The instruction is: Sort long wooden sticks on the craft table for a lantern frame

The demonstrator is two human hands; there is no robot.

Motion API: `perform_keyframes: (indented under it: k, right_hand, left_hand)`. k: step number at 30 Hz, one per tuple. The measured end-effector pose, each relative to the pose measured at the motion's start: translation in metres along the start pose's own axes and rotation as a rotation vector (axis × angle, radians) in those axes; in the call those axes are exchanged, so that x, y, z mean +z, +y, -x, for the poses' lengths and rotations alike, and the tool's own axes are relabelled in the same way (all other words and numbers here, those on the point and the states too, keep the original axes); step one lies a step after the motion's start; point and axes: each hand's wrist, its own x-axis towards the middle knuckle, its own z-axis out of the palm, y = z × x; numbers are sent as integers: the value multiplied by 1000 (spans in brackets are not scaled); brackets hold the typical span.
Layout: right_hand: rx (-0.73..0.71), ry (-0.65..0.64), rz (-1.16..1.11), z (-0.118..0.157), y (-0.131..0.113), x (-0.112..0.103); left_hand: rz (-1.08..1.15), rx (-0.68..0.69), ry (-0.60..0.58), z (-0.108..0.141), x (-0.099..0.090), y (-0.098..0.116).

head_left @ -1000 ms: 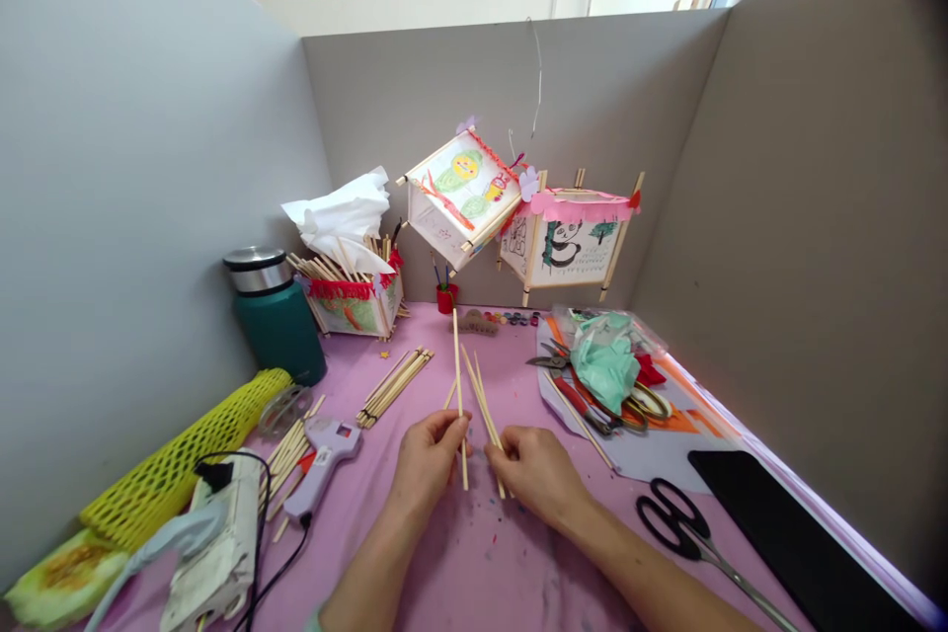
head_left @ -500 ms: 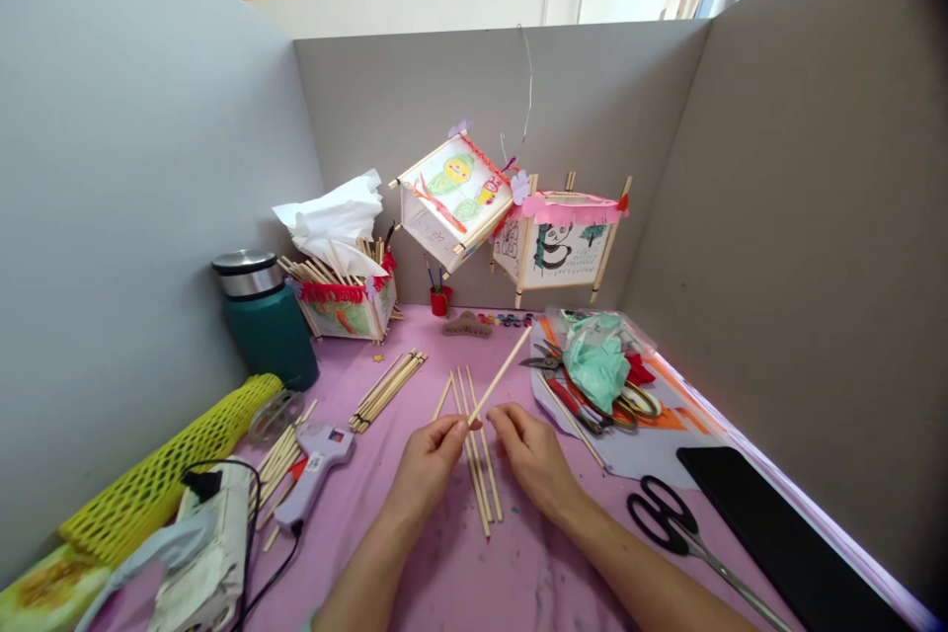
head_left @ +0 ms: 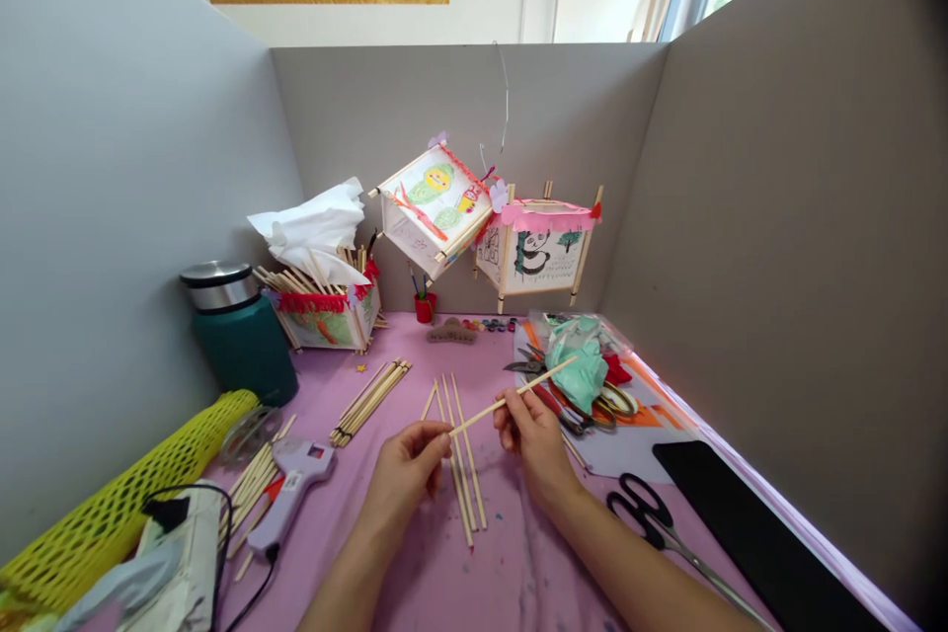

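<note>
A thin wooden stick (head_left: 483, 414) is held slantwise between my two hands, its far end up to the right. My left hand (head_left: 411, 459) pinches its lower end between thumb and fingers. Farther up, the fingers of my right hand (head_left: 534, 439) are closed around its middle. Several more wooden sticks (head_left: 466, 494) lie on the purple tablecloth beneath and between my hands. A bundle of sticks (head_left: 371, 402) tied with dark bands rests to the left of them.
At left are a purple glue gun (head_left: 292, 494), a teal bottle (head_left: 244, 341) and a stick-filled paper box (head_left: 322, 321). Two decorated lanterns (head_left: 434, 202) hang at the back. Black-handled scissors (head_left: 652, 513), red-handled pliers (head_left: 555, 410) and a black slab (head_left: 748, 523) lie at right.
The stick has swung from steep to a flatter slant, pointing right. My right hand, apart from the stick before, now grips it. The view has shifted slightly to the right.
</note>
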Motion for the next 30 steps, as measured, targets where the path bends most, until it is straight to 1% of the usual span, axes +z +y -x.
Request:
perform_keyframes:
  k: [2,6,8,13,16,22,30]
  right_hand:
    - [-5,23,-17,-2,0,-2]
    - [-23,40,-31,-2,0,-1]
    - [-32,47,-38,-2,-1,-1]
    - [-35,77,-76,-3,-2,-2]
    - [-27,77,-102,-4,-2,-3]
    - [-25,72,-125,-4,-3,-3]
    - [-43,59,-96,-4,0,-3]
  left_hand:
    - [40,-14,22,0,0,0]
    - [35,-58,107,0,1,0]
    - [67,-66,118,1,0,2]
    - [272,-68,49,2,-2,6]
    - [328,-52,7,3,-2,6]
    - [352,-24,-20,5,-3,7]
    - [306,-42,6,2,-5,3]
